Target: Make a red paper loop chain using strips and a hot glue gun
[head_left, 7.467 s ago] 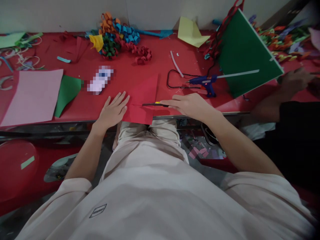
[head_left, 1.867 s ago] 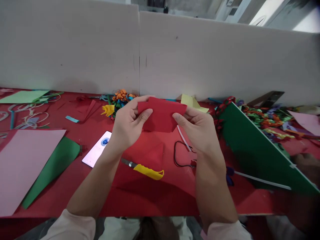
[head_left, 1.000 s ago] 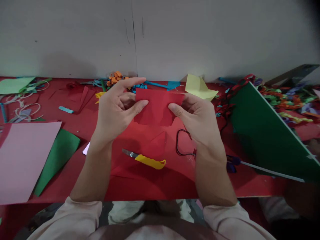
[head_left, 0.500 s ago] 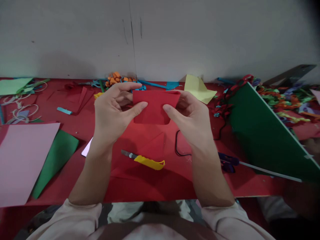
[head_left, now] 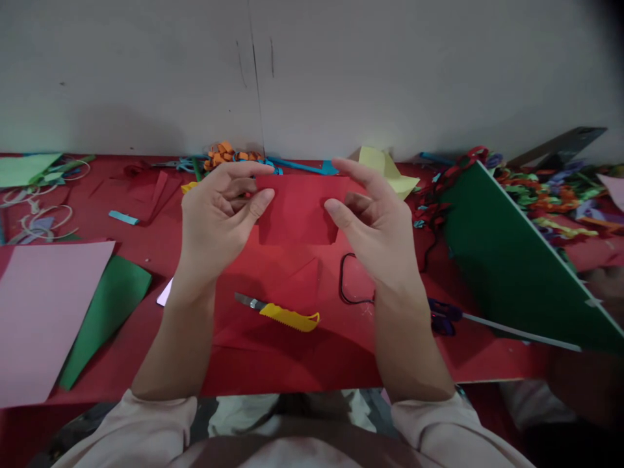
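Observation:
A folded piece of red paper (head_left: 299, 211) is held up above the red table, its broad side facing me. My left hand (head_left: 219, 218) grips its left edge, thumb in front and fingers behind. The right edge is pinched by my right hand (head_left: 373, 224), with the thumb on the front and the index finger raised over the top corner. Below the paper, a yellow cutter (head_left: 290, 318) with its blade out to the left lies on red paper sheets.
Pink (head_left: 53, 312) and green paper (head_left: 107, 315) lie at the left. A green board (head_left: 521, 260), purple scissors (head_left: 443, 315) and coloured paper chains (head_left: 546, 192) are at the right. Yellow paper (head_left: 385, 170) and orange chains (head_left: 227, 155) lie by the wall.
The red paper looks flatter and squarer to me, its fold at the top right no longer showing. My left thumb has slid toward the edge, and my right index finger has lifted.

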The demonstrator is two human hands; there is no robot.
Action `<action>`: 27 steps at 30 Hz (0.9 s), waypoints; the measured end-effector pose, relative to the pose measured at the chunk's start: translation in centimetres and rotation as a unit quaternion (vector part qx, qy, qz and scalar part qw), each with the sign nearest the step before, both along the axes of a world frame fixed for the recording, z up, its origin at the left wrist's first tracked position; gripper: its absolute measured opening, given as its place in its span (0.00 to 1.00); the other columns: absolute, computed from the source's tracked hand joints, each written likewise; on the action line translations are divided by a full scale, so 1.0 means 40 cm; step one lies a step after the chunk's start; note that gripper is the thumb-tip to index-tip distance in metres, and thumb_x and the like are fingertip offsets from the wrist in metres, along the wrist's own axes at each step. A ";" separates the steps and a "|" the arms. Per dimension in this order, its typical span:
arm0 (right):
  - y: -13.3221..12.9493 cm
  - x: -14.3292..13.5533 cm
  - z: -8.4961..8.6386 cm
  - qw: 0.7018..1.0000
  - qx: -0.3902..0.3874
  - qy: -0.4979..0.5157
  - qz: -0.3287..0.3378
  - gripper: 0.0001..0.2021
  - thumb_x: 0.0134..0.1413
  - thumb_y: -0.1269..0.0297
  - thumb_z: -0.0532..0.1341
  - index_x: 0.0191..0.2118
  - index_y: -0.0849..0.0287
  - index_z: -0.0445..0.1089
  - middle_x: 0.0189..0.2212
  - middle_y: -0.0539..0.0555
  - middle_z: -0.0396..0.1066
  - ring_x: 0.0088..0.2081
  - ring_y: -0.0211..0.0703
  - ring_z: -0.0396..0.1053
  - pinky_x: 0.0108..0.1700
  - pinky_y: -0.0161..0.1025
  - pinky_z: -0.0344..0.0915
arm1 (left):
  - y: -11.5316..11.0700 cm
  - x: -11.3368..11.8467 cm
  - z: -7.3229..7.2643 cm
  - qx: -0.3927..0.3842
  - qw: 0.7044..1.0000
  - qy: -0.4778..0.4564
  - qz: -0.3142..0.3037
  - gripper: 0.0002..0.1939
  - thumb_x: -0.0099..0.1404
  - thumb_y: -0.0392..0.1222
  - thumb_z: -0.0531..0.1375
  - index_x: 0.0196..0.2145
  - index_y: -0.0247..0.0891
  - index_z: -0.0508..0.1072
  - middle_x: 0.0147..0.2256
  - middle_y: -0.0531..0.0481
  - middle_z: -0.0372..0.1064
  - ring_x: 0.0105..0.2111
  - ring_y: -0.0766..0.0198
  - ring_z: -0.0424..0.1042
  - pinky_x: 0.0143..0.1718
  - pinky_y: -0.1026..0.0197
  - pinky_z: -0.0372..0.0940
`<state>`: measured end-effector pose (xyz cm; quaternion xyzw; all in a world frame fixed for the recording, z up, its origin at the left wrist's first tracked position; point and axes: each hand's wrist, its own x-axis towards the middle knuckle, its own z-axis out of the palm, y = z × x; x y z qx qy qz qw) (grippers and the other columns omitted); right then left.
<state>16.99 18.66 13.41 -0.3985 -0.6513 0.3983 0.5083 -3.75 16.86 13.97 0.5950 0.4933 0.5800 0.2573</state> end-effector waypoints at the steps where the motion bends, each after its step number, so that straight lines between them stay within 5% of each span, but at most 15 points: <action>1: -0.001 0.002 0.002 1.000 0.005 -0.004 -0.003 0.24 0.61 0.51 0.66 0.61 0.44 0.68 0.36 0.49 0.75 0.37 0.42 0.75 0.37 0.40 0.76 | -0.001 0.001 0.001 0.004 1.000 0.003 0.001 0.16 0.63 0.52 0.69 0.46 0.46 0.78 0.38 0.50 0.75 0.42 0.59 0.77 0.34 0.62 0.73; 5: 0.002 0.012 0.002 1.000 0.000 -0.019 -0.016 0.22 0.62 0.50 0.65 0.59 0.45 0.69 0.32 0.48 0.74 0.34 0.41 0.74 0.35 0.39 0.75 | -0.001 -0.002 -0.001 0.027 0.999 0.033 0.015 0.13 0.65 0.51 0.68 0.46 0.47 0.79 0.33 0.51 0.72 0.34 0.64 0.74 0.30 0.64 0.70; 8: 0.010 0.015 -0.008 0.999 -0.011 -0.006 -0.034 0.15 0.60 0.51 0.67 0.49 0.50 0.74 0.29 0.48 0.74 0.33 0.41 0.74 0.33 0.37 0.72 | 0.002 -0.013 -0.004 0.011 0.999 0.038 0.004 0.17 0.64 0.53 0.69 0.48 0.47 0.78 0.31 0.52 0.71 0.32 0.64 0.74 0.31 0.63 0.71; 15: -0.006 -0.018 -0.029 0.999 -0.006 -0.036 -0.012 0.08 0.56 0.59 0.69 0.32 0.58 0.74 0.29 0.51 0.78 0.32 0.41 0.75 0.33 0.36 0.69 | -0.011 0.010 0.004 0.055 0.978 0.187 -0.070 0.17 0.61 0.50 0.70 0.47 0.44 0.78 0.46 0.46 0.76 0.49 0.53 0.74 0.51 0.52 0.71; 21: -0.036 -0.020 -0.004 0.991 0.036 -0.127 -0.005 0.10 0.57 0.59 0.68 0.32 0.61 0.77 0.27 0.50 0.77 0.28 0.36 0.71 0.30 0.34 0.64 | -0.026 0.042 0.005 0.071 0.975 0.201 -0.065 0.07 0.65 0.47 0.67 0.33 0.41 0.78 0.34 0.51 0.77 0.35 0.62 0.75 0.39 0.58 0.70; 27: -0.098 0.019 0.049 0.988 0.121 -0.099 0.007 0.06 0.59 0.64 0.66 0.35 0.60 0.78 0.31 0.50 0.78 0.32 0.37 0.72 0.36 0.35 0.68 | -0.101 0.051 0.042 0.070 0.981 0.180 -0.026 0.09 0.69 0.48 0.63 0.35 0.43 0.77 0.33 0.52 0.77 0.32 0.64 0.73 0.36 0.58 0.69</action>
